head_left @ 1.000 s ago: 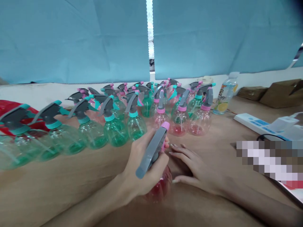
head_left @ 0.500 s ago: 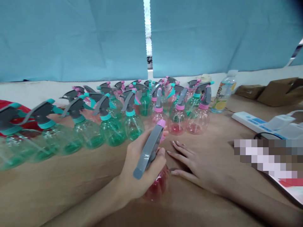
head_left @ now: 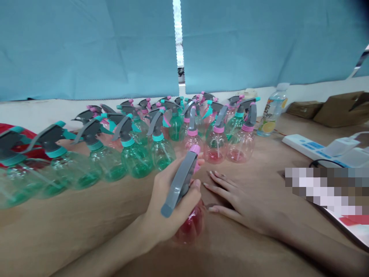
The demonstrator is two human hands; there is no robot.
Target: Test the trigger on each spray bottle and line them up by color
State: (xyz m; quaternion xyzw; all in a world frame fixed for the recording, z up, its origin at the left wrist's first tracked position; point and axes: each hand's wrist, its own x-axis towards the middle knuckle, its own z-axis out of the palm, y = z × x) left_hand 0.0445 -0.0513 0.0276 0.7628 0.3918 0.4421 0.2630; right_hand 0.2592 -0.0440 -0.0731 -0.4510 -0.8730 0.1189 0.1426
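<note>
- On the near part of the table (head_left: 95, 227), in front of green spray bottles (head_left: 137, 159) and pink spray bottles (head_left: 241, 148): red spray bottle (head_left: 190, 227), likely set apart for handling room.
- Gripped by the left hand (head_left: 180, 214), with fingers wrapped closed around the neck, presumably for steadiness.
- Pointed away and slightly rightward at the pink nozzle (head_left: 195, 149), with long axis roughly upright.
- Laid palm-down just beside, perhaps for support: right hand (head_left: 243, 200), fingers spread, apparently holding nothing.
</note>
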